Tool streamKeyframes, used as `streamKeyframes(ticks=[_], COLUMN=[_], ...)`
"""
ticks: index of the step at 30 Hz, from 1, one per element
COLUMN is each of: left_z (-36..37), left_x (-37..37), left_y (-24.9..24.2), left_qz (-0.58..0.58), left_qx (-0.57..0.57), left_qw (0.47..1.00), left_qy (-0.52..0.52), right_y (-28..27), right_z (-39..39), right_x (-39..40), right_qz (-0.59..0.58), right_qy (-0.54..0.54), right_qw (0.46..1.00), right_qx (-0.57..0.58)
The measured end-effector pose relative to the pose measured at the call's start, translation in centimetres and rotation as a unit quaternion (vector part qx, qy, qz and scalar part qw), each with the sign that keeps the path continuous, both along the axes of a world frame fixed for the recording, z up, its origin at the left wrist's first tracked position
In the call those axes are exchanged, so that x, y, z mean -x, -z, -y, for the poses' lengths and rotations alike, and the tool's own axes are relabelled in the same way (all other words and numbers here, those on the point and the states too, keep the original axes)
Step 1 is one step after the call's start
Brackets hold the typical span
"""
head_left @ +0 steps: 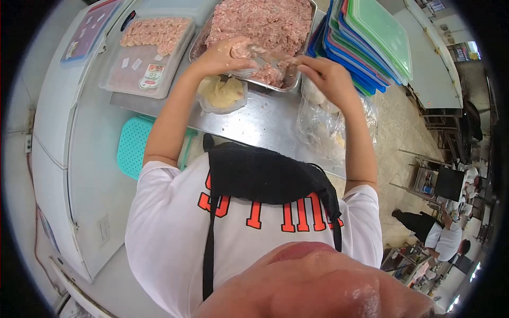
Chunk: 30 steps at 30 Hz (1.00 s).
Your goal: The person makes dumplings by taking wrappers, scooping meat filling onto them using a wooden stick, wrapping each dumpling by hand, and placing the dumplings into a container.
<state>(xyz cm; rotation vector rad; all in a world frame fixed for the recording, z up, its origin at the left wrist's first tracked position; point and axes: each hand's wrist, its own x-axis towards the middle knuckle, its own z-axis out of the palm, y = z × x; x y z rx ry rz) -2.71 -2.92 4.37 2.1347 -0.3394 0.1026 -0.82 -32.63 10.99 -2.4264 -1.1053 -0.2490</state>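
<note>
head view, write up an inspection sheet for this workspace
surface: metal table, bare part shiny
job's things: minced meat in a metal tray; yellowish sheets nearer the wearer
clutter: stacked coloured lids right of the tray; clear plastic bags
hands: left hand holds a meat portion; right hand grips a thin, blurred tool
cables: reddish cable or hose, far left
surroundings: white appliance at left; another person, far right

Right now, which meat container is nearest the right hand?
The metal tray, heaped with minced meat, right beside the right hand; the labelled plastic box lies farther left.
</note>
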Motion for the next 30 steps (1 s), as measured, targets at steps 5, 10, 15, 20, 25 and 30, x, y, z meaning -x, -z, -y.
streamKeyframes(ticks=[5,10,15,20,25,30], left_z=[0.1,-2.0,-5.3,-8.3,-17.6,-26.6], left_x=[1.8,1.2,1.0,2.2,3.1,2.5], left_y=[-2.6,-3.3,-1.5,-3.4,-0.7,7.1], left_qz=[0.135,0.08,0.024,-0.037,-0.041,-0.001], left_qx=[0.004,-0.017,0.045,0.046,0.054,-0.111], left_qw=[0.99,0.993,0.998,0.998,0.994,0.957], left_qy=[-0.033,0.089,0.044,0.023,-0.085,-0.268], right_y=[-2.5,0.2,-2.1,-0.6,1.3,4.2], right_z=[-0.6,-3.6,-6.9,-9.8,-7.8,-6.1], right_x=[1.2,0.9,3.0,2.3,1.7,3.1], right_qz=[-0.127,-0.15,-0.025,-0.07,-0.191,-0.266], right_qy=[-0.013,-0.055,0.01,0.018,0.077,0.139], right_qw=[0.991,0.987,1.0,0.997,0.976,0.947], right_qx=[-0.043,-0.03,-0.012,0.031,-0.074,-0.119])
